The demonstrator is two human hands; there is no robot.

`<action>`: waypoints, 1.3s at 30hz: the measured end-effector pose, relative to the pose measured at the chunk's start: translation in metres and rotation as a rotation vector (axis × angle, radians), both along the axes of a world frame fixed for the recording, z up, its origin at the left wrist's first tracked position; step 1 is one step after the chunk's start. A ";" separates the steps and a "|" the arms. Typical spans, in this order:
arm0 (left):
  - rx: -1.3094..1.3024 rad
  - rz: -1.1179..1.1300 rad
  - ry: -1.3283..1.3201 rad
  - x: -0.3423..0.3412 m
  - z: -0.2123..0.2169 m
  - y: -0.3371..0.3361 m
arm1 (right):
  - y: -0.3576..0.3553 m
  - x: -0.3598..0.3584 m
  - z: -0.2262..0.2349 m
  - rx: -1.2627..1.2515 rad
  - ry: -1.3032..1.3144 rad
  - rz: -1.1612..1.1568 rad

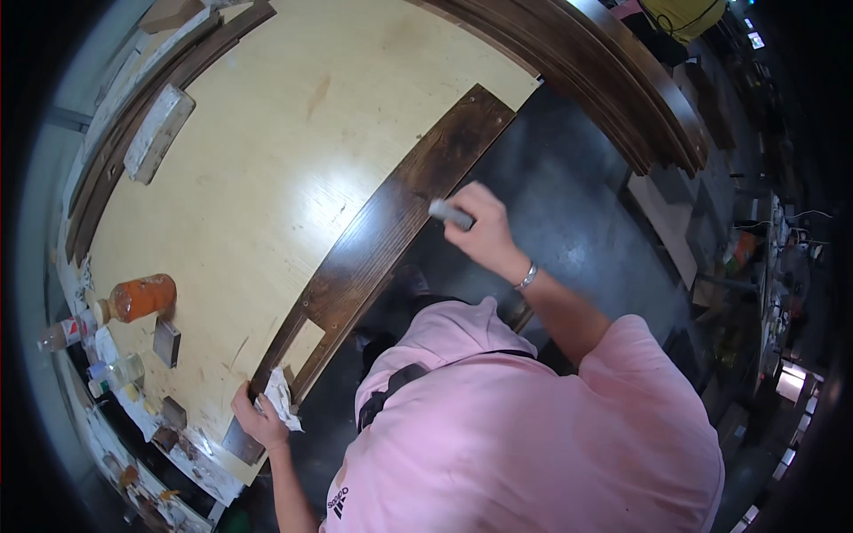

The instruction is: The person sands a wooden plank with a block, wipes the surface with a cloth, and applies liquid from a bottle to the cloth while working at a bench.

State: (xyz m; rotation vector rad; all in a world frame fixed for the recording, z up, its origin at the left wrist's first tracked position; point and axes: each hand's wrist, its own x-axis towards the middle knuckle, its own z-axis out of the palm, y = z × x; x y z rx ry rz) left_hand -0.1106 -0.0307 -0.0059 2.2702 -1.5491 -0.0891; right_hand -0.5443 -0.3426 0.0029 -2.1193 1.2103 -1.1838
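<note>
The dark stained board (391,231) lies along the edge of the pale table (267,178). The right hand (480,226) grips a small grey block (450,213) at the board's far part — the left hand (258,416) presses a white rag (280,397) on its near end.

right hand (480,233) gripping grey block (450,214), dark board (391,226)

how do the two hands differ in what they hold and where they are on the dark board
The left hand grips a crumpled white cloth at the near end of the dark stained board. The right hand holds a small grey block against the board's edge farther along, and its arm is stretched out. Both touch the same board.
</note>
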 end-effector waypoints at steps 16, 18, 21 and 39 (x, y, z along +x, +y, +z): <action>-0.005 -0.015 -0.041 -0.001 0.002 0.001 | 0.105 0.107 -0.026 0.102 0.003 -0.098; -0.035 -0.083 -0.091 0.006 -0.001 0.004 | 0.137 0.136 -0.016 0.116 -0.025 -0.054; -0.159 -0.275 0.013 0.041 -0.001 0.007 | 0.183 0.176 -0.015 0.130 -0.032 0.017; -0.195 -0.406 0.270 0.201 -0.019 0.129 | 0.327 0.329 -0.045 -0.031 0.175 -0.156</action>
